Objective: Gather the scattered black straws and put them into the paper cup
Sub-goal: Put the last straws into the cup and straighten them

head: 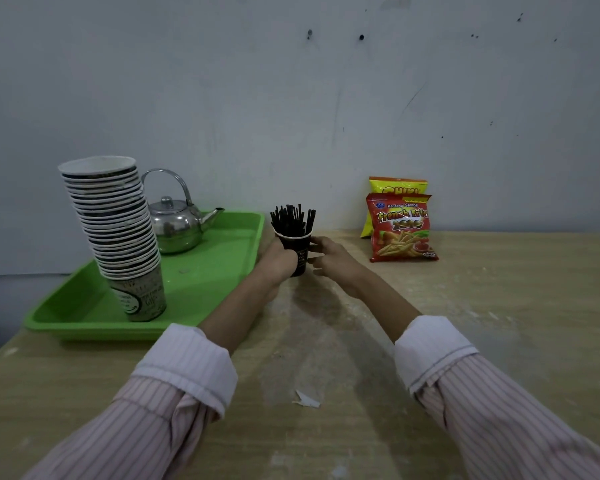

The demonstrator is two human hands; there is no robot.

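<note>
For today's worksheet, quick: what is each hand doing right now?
Left hand: grips the paper cup of black straws.
Right hand: at the cup; grip cannot be told.

The left arm (236,320) and right arm (378,296) stretch forward, converging. The left grip (279,259) wraps round the cup (303,251). The right grip (329,254) sits just beside it, fingers loosely curled, the top fingertip touching.

One kettle (175,227), one tray (219,268), two snack bags (403,233) (397,186), two hands (279,262) (331,255).

A modest drinks or snack corner: a stack of paper cups (113,233) and steel teapot (175,225) on a green tray (219,271), 2 snack packets (400,226) (wall scuffed).
</note>
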